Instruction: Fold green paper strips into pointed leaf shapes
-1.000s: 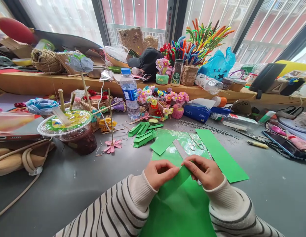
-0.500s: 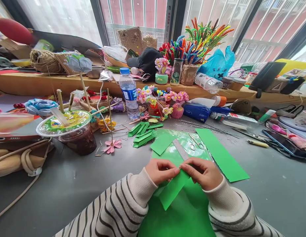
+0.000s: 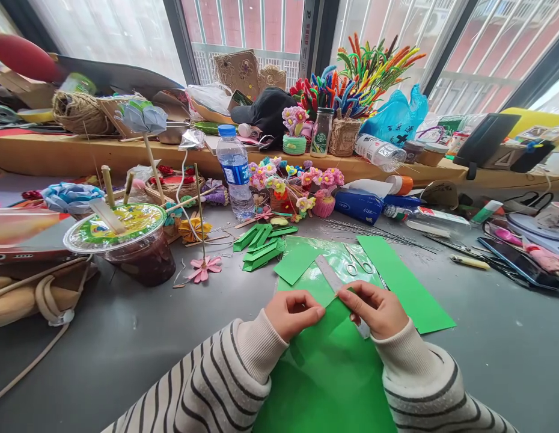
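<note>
My left hand [image 3: 294,314] and my right hand [image 3: 374,308] both pinch the top edge of a small green paper piece [image 3: 330,319], their fingertips a little apart. Its lower outline blends into the green sheet [image 3: 320,397] beneath. A ruler [image 3: 328,273] lies on the sheet, partly hidden by the paper and my right hand. Beyond it rest scissors [image 3: 357,262] and a green paper rectangle [image 3: 297,263]. Folded green paper strips [image 3: 261,246] are piled at the far left of the sheet. To the right lies a long green paper strip [image 3: 403,282].
On the left stand a lidded drink cup [image 3: 144,255] and a pink paper flower [image 3: 204,269] on a stick. A water bottle [image 3: 235,174] stands near the wooden ledge [image 3: 171,155]. Thin wires [image 3: 378,234], a pen [image 3: 469,262] and a phone [image 3: 523,261] lie to the right.
The green paper piece has turned: its folded strip shape slanted toward me before and no longer stands out. My fingertips have moved slightly apart, my right hand rising a little.
</note>
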The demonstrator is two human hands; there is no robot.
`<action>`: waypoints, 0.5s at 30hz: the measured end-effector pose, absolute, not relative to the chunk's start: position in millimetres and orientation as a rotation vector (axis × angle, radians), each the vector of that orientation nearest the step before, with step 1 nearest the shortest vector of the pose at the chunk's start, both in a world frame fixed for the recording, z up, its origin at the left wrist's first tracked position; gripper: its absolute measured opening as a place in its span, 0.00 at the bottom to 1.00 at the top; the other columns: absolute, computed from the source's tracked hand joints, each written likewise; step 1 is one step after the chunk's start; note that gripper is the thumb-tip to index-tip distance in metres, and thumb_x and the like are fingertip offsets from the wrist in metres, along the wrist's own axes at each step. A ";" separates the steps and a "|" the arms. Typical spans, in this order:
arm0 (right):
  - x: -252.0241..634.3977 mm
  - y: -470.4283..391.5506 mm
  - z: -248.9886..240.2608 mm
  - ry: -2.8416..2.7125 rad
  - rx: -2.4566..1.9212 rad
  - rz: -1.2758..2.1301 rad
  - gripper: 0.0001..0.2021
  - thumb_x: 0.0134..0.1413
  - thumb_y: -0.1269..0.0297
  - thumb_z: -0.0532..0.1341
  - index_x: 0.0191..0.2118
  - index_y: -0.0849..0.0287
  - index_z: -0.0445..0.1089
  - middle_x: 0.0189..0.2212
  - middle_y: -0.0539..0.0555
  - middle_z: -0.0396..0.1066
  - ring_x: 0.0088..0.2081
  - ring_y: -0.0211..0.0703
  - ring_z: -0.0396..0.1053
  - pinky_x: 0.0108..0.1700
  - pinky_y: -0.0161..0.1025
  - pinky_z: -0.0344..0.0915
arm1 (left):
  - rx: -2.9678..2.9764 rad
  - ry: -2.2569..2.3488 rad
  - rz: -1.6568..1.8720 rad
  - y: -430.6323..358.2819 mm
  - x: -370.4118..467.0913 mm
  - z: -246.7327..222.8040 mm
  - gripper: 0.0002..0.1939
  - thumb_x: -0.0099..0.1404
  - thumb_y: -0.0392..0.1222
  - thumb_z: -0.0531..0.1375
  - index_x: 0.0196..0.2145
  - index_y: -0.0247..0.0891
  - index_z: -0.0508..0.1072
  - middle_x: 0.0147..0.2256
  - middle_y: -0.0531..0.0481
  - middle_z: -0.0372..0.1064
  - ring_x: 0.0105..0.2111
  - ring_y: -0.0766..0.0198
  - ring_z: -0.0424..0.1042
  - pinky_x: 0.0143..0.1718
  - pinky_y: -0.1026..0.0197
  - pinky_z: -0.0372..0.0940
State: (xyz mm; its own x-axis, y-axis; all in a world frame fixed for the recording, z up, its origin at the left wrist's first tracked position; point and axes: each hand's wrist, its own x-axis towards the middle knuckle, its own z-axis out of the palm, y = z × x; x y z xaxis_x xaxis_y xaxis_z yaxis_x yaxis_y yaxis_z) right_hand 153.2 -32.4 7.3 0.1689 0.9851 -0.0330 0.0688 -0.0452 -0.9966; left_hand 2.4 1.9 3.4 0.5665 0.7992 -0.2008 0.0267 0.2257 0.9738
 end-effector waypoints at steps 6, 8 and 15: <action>157.9 -32.6 11.7 -1.100 -1.365 1.100 0.10 0.36 0.60 0.61 0.20 0.63 0.65 0.12 0.44 0.57 0.13 0.28 0.56 0.16 0.27 0.53 | 1.258 0.844 0.640 1.4 2.2 3.0 0.12 0.44 0.43 0.58 0.16 0.32 0.61 0.14 0.57 0.52 0.16 0.74 0.49 0.18 0.67 0.44; 159.4 -33.3 13.6 -1.116 -1.357 1.103 0.09 0.37 0.61 0.60 0.21 0.63 0.65 0.13 0.45 0.57 0.14 0.28 0.56 0.17 0.28 0.53 | 1.265 0.837 0.638 2.2 2.2 1.9 0.12 0.44 0.43 0.58 0.17 0.32 0.61 0.14 0.57 0.52 0.17 0.74 0.49 0.19 0.67 0.45; 163.8 -31.4 13.6 -1.076 -1.354 1.120 0.08 0.37 0.62 0.60 0.21 0.63 0.65 0.13 0.44 0.58 0.14 0.27 0.55 0.17 0.27 0.53 | 1.215 0.840 0.655 2.7 2.7 3.0 0.12 0.42 0.43 0.60 0.16 0.31 0.62 0.13 0.58 0.53 0.16 0.75 0.51 0.18 0.68 0.46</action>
